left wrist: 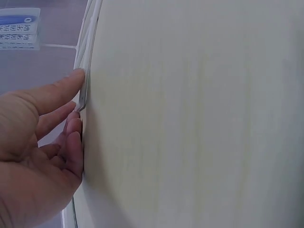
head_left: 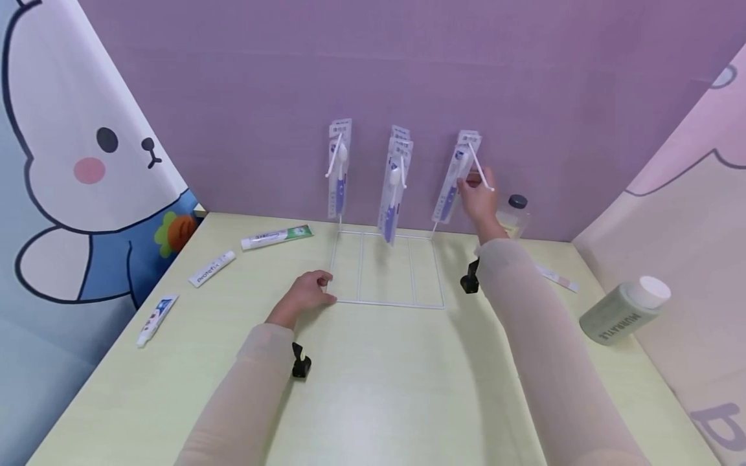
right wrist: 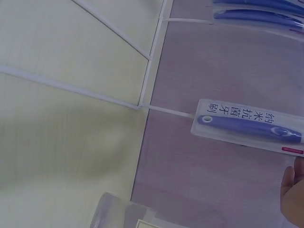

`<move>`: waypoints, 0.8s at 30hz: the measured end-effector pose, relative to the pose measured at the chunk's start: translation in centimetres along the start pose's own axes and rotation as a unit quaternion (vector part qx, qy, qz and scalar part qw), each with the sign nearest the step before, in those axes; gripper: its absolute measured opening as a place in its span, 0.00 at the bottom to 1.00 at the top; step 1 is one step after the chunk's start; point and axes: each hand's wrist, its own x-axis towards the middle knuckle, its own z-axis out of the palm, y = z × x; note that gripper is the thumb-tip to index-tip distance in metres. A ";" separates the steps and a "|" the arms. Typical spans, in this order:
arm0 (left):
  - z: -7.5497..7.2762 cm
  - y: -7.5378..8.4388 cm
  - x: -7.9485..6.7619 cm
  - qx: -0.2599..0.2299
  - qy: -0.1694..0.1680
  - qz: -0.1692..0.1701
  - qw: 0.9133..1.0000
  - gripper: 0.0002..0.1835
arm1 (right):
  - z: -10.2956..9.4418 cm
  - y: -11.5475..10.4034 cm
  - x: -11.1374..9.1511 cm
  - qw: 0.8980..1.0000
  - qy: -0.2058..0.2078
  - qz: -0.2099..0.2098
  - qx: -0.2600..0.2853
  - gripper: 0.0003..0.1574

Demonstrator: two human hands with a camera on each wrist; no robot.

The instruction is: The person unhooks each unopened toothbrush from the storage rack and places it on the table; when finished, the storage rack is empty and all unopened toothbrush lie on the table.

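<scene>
A white wire rack [head_left: 384,303] stands on the table with packaged toothbrushes hanging from its three prongs. My left hand [head_left: 305,294] grips the rack's front left corner, thumb and fingers either side of the wire. My right hand [head_left: 480,200] is raised at the right prong and pinches the right edge of a toothbrush package [head_left: 451,188] hanging there. In the right wrist view the blue handle of that toothbrush [right wrist: 247,127] shows through the clear pack, the fingertips at its edge. Other packages hang at the middle [head_left: 390,204] and the left [head_left: 340,184].
Toothpaste tubes lie on the left: a green-ended one [head_left: 276,237], a white one [head_left: 212,269] and a blue-and-white one [head_left: 156,320]. On the right are a dark-capped bottle [head_left: 513,217], partly behind my wrist, a flat box [head_left: 557,278] and a grey-green bottle [head_left: 618,314]. A purple backdrop rises behind.
</scene>
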 end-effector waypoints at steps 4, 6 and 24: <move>0.0 0.1 -0.1 -0.009 -0.002 -0.012 1.000 0.28 | 0.1 -0.1 0.1 1.000 0.011 -0.016 -0.006 0.20; 0.1 0.1 0.0 -0.018 -0.005 -0.030 0.999 0.29 | 0.1 -0.1 0.1 1.000 0.012 -0.024 -0.003 0.19; 0.0 -0.6 0.2 -0.055 -0.005 -0.033 0.998 0.28 | -5.6 0.9 -3.2 0.993 -0.114 -0.009 0.011 0.28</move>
